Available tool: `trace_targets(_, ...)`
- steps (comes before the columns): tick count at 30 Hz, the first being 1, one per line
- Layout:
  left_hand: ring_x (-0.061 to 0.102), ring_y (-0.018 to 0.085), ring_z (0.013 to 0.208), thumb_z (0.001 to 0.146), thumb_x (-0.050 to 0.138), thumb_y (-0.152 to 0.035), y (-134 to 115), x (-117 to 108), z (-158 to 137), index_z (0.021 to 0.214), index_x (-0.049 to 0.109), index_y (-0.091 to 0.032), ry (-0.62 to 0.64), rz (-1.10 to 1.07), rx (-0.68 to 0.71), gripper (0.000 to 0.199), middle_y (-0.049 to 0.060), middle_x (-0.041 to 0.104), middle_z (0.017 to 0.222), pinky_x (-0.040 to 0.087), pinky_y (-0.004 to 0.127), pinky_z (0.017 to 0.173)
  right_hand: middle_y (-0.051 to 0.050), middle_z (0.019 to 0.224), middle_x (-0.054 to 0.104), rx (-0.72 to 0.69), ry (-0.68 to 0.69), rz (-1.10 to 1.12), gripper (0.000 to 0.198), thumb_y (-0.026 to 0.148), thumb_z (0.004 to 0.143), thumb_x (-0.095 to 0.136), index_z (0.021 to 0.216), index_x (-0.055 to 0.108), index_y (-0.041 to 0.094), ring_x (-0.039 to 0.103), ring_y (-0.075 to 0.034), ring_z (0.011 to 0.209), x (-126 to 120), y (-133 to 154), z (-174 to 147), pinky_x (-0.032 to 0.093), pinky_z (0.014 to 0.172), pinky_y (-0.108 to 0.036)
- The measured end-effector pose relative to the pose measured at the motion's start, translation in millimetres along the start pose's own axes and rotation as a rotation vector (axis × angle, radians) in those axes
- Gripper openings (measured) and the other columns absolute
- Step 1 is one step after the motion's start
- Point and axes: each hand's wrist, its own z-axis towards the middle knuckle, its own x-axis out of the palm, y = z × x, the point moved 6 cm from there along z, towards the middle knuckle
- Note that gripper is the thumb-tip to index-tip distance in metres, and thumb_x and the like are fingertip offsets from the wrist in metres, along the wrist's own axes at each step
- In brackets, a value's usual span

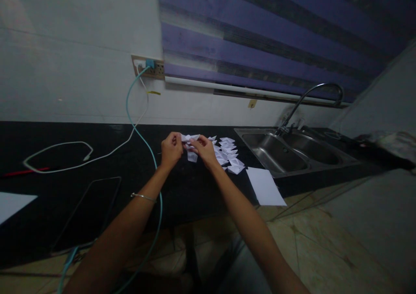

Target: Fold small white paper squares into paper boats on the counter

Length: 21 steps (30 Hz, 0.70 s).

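Observation:
A small folded white paper piece (190, 137) is held up between my two hands over the dark counter. My left hand (171, 149) pinches its left end, fingers closed. At its right end, my right hand (204, 149) grips it between thumb and fingertips. Just below the hands shows another bit of white paper (192, 156); whether it joins the held piece I cannot tell. Several folded paper boats (229, 149) lie in rows right of my right hand, some partly hidden behind it.
A stack of white paper (265, 185) lies at the counter's front edge, beside the steel sink (269, 151) with its curved faucet (299, 103). A teal cable (151, 149) crosses by my left arm. Leftward are a white cable (65, 169), a dark tablet-like device (87, 214) and a white sheet (14, 204).

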Motion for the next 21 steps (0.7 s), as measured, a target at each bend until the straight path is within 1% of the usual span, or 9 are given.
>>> trace_targets(2, 0.053, 0.010, 0.045, 0.093, 0.051, -0.034, -3.3, 0.1, -1.5, 0.082, 0.057, -0.020, 0.006, 0.000, 0.011, 0.018, -0.004, 0.055, 0.057, 0.040, 0.020, 0.042, -0.003, 0.086, 0.070, -0.007, 0.031, -0.082, 0.036, 0.048, 0.067, 0.077, 0.087, 0.068, 0.019, 0.067, -0.018, 0.080, 1.3, -0.3, -0.5, 0.057, 0.075, -0.032)
trace_targets(5, 0.051, 0.010, 0.042, 0.095, 0.049, -0.037, -7.4, 1.1, -2.7, 0.081, 0.055, -0.021, 0.030, -0.053, 0.009, 0.022, -0.004, 0.054, 0.054, 0.039, 0.021, 0.041, -0.004, 0.086, 0.071, -0.054, 0.000, -0.138, 0.037, 0.051, 0.069, 0.076, 0.088, 0.072, 0.019, 0.066, -0.018, 0.078, -1.5, 2.1, -0.4, 0.055, 0.074, -0.032)
trace_targets(8, 0.050, 0.010, 0.040, 0.096, 0.047, -0.041, -9.7, 3.3, -2.9, 0.082, 0.053, -0.022, 0.050, -0.114, 0.005, 0.024, -0.004, 0.055, 0.055, 0.039, 0.022, 0.041, -0.004, 0.084, 0.072, -0.066, -0.039, -0.137, 0.037, 0.052, 0.069, 0.076, 0.085, 0.073, 0.018, 0.065, -0.017, 0.074, -4.0, 5.2, -0.4, 0.054, 0.072, -0.031)
trace_targets(13, 0.050, 0.010, 0.041, 0.096, 0.046, -0.044, -10.5, 7.0, -2.2, 0.084, 0.052, -0.022, 0.081, -0.146, 0.016, 0.026, -0.004, 0.055, 0.054, 0.040, 0.023, 0.041, -0.004, 0.075, 0.070, -0.040, -0.099, -0.111, 0.040, 0.052, 0.065, 0.078, 0.084, 0.074, 0.017, 0.062, -0.015, 0.066, -8.1, 7.8, -1.7, 0.051, 0.065, -0.029)
trace_targets(16, 0.051, 0.010, 0.041, 0.094, 0.050, -0.047, -8.0, 8.9, -1.3, 0.088, 0.051, -0.023, 0.107, -0.205, 0.002, 0.025, -0.005, 0.054, 0.055, 0.039, 0.022, 0.040, -0.004, 0.074, 0.070, -0.041, -0.119, -0.100, 0.040, 0.052, 0.065, 0.079, 0.082, 0.074, 0.017, 0.061, -0.015, 0.065, -11.0, 9.0, -2.1, 0.050, 0.064, -0.028)
trace_targets(19, 0.053, 0.010, 0.044, 0.088, 0.059, -0.049, -3.1, 15.6, -1.4, 0.091, 0.051, -0.022, 0.221, -0.250, -0.017, 0.028, -0.004, 0.058, 0.060, 0.040, 0.021, 0.040, -0.004, 0.076, 0.071, -0.054, -0.093, -0.067, 0.038, 0.051, 0.065, 0.080, 0.081, 0.075, 0.016, 0.061, -0.014, 0.066, -11.5, 9.7, -1.3, 0.050, 0.065, -0.027)
trace_targets(21, 0.052, 0.010, 0.044, 0.085, 0.062, -0.050, 1.0, 21.2, -2.8, 0.084, 0.054, -0.020, 0.325, -0.214, -0.018, 0.032, -0.002, 0.059, 0.058, 0.040, 0.021, 0.042, -0.004, 0.077, 0.071, -0.043, -0.065, -0.062, 0.038, 0.050, 0.064, 0.080, 0.081, 0.075, 0.016, 0.061, -0.014, 0.066, -10.8, 8.2, -0.4, 0.050, 0.065, -0.026)
